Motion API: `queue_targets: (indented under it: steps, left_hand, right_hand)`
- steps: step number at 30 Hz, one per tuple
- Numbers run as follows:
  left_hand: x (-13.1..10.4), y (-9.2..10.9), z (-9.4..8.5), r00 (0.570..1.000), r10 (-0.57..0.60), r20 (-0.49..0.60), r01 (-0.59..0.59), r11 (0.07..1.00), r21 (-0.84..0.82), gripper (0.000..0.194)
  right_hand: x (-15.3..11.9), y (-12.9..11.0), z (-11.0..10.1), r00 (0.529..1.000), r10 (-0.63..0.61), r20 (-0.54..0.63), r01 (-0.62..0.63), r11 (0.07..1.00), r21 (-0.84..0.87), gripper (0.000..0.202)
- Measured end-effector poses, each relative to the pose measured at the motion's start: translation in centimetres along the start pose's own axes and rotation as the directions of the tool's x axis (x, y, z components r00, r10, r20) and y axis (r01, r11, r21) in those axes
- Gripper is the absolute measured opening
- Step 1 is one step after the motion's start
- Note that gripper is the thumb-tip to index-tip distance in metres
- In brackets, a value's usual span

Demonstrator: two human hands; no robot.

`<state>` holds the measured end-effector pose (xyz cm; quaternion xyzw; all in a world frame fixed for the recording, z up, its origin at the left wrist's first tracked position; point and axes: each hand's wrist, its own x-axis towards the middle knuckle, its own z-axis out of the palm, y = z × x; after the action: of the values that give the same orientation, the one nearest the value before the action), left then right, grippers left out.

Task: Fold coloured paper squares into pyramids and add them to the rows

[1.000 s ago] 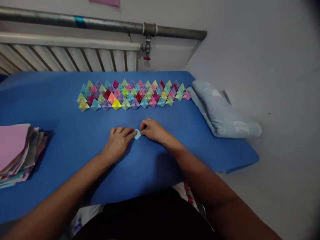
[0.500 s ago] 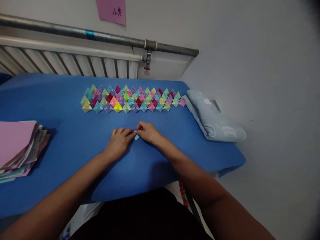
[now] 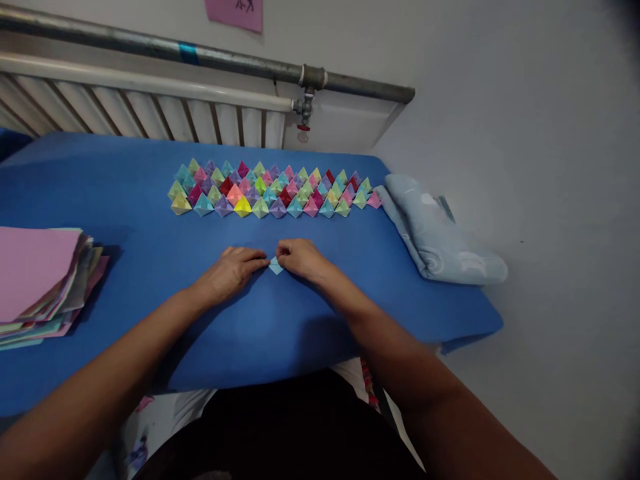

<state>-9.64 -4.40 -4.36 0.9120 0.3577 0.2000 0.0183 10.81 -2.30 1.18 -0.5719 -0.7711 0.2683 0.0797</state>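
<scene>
A small light-blue folded paper [image 3: 276,266] lies on the blue-covered table [image 3: 240,360] between my hands. My left hand [image 3: 231,272] touches its left corner with the fingertips, the fingers held close together. From the other side my right hand [image 3: 301,258] has its fingers curled in a pinch on the paper's right corner, covering part of it. Beyond my hands stand several rows of small folded paper pieces [image 3: 260,208] in many colours, set tightly side by side.
At the left is a thick stack of coloured paper sheets [image 3: 37,270], pink on top. A folded pale-blue cloth [image 3: 440,237] lies at the right by the wall. Behind the table run a white radiator [image 3: 165,117] and a metal pipe [image 3: 240,63] with a red-handled valve [image 3: 303,127].
My left fingers have drawn back slightly to the left, so more of the light-blue paper shows. My right hand stays at its right corner. The whole view has shifted a little.
</scene>
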Motion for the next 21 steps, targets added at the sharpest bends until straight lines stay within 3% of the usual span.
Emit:
queue_targets:
  steps: [14,21]
  left_hand:
    - [0.2,1.2,0.0,0.998,0.053,0.027,-0.057,0.985,0.165,0.035]
    - [-0.3,1.5,0.6,0.999,0.029,-0.038,-0.024,0.989,0.143,0.037]
  right_hand:
    - [1.1,-1.5,-1.0,0.984,0.129,0.126,-0.121,0.990,-0.074,0.004]
    - [1.7,-1.5,-1.1,0.967,0.168,0.193,-0.164,0.986,-0.037,0.008]
